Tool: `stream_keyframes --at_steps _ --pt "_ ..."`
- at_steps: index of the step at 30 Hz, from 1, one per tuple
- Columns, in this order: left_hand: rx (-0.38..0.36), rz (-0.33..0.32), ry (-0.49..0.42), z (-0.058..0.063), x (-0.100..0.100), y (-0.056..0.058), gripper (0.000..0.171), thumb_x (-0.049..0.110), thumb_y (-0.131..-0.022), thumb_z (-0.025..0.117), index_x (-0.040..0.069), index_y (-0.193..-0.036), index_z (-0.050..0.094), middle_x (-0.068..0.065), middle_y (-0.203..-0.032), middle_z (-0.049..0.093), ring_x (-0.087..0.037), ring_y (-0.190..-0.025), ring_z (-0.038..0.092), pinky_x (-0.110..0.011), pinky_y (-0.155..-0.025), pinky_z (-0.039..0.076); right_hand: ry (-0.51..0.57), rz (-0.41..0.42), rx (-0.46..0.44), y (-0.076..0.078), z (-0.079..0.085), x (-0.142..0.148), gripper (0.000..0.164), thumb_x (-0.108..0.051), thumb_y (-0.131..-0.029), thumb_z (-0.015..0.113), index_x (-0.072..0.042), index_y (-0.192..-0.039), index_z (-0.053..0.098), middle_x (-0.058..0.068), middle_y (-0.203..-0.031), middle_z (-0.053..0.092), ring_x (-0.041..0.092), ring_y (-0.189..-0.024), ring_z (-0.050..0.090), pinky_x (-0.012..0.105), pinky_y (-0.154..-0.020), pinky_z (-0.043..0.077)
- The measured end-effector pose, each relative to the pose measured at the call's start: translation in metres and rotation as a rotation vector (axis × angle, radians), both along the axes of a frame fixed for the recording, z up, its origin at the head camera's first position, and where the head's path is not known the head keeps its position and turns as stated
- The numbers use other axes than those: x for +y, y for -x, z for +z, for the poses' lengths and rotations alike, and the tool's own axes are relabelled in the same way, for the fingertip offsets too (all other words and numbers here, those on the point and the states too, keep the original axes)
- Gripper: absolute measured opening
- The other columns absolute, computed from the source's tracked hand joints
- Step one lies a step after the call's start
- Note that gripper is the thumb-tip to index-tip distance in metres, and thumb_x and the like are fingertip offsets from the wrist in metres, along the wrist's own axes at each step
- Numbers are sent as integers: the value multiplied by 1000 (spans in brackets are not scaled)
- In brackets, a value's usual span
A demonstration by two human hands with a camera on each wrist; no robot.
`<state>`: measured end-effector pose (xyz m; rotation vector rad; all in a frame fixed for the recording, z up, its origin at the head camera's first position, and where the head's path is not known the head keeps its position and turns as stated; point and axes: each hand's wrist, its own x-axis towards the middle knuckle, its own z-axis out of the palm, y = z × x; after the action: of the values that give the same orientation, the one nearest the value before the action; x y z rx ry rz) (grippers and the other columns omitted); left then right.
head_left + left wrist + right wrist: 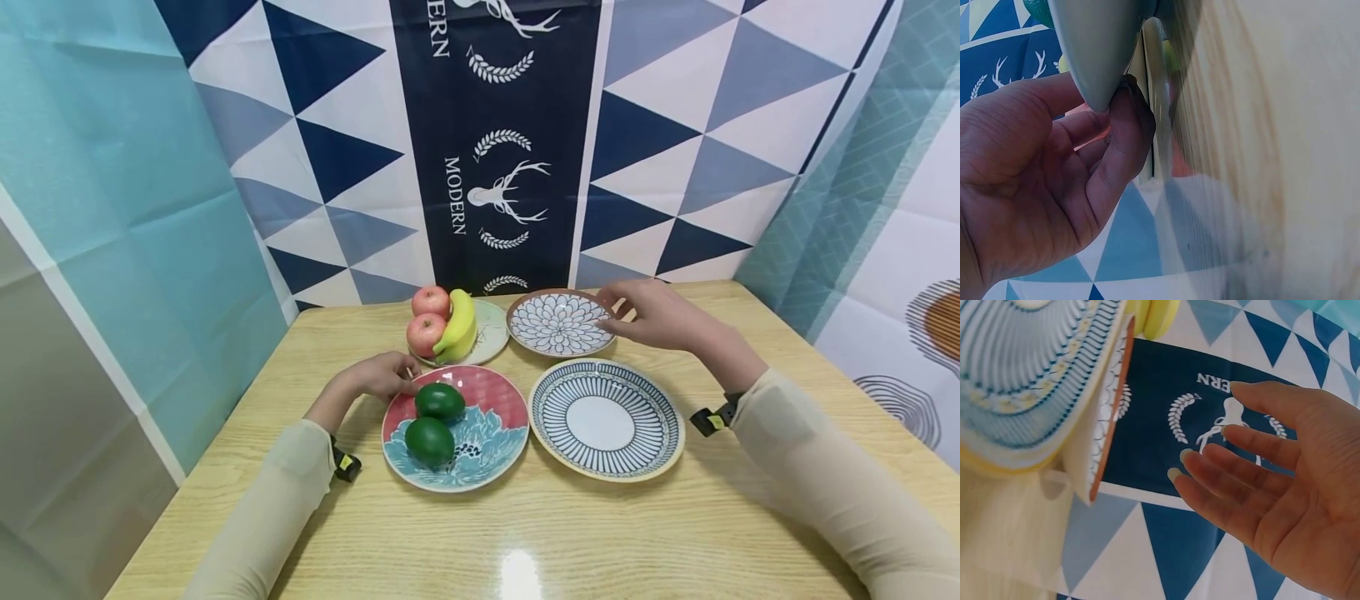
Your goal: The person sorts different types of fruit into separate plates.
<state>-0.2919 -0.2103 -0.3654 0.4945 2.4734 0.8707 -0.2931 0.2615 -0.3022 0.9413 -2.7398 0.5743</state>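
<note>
Your left hand (384,375) pinches the left edge of the red plate (491,396), near the table's middle, with two green fruits (430,442) on it. Your right hand (660,315) has loose, slightly bent fingers, just beside the brown-edged plate (561,325). The striped plate (600,422) is right of the red plate.

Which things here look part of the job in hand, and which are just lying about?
Likely part of the job:
red-and-teal floral plate, rim pinched by the left hand
two avocado-like green fruits on it
brown-rimmed petal-patterned plate, beside the right hand

Apparently lying about:
blue-and-white striped plate
two apples and bananas on the pale plate
</note>
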Motion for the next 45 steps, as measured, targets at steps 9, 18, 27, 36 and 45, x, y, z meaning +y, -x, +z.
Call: stream_keyframes --at_steps 9,18,27,36,45 --pt "-6 14 0 0 0 -1 13 11 -103 67 1 -110 65 -7 -92 61 -14 -71 56 -25 -60 51 -63 -5 -52 7 -23 4 20 -21 -95 80 -8 -109 76 0 -94 74 15 -81 69 37 -73 58" --pt "-7 12 6 -1 0 1 12 11 -103 67 1 -111 64 -8 -92 61 -15 -71 56 -25 -61 50 -123 -20 -179 12 -36 7 13 -24 -97 78 -11 -96 74 0 -84 68 14 -68 61 34 -64 53" --pt "-8 9 5 -1 -1 1 15 11 -103 67 0 -113 65 -8 -94 62 -15 -72 57 -25 -61 51 -151 -22 -305 11 -42 3 20 -29 -99 76 -9 -103 76 1 -87 68 13 -64 59 31 -57 53" --pt "14 -5 13 -4 0 3 15 12 -103 68 0 -112 64 -8 -92 62 -14 -72 58 -25 -61 52 -203 6 -269 7 -50 3 22 -31 -99 75 -9 -101 76 -3 -85 67 13 -73 56 33 -67 48" --pt "6 18 8 -3 -1 2 15 11 -103 67 0 -112 64 -8 -93 61 -14 -70 56 -24 -60 51 -198 25 -284 6 -58 12 19 -27 -99 76 -15 -87 68 -3 -74 60 12 -64 52 28 -59 43"
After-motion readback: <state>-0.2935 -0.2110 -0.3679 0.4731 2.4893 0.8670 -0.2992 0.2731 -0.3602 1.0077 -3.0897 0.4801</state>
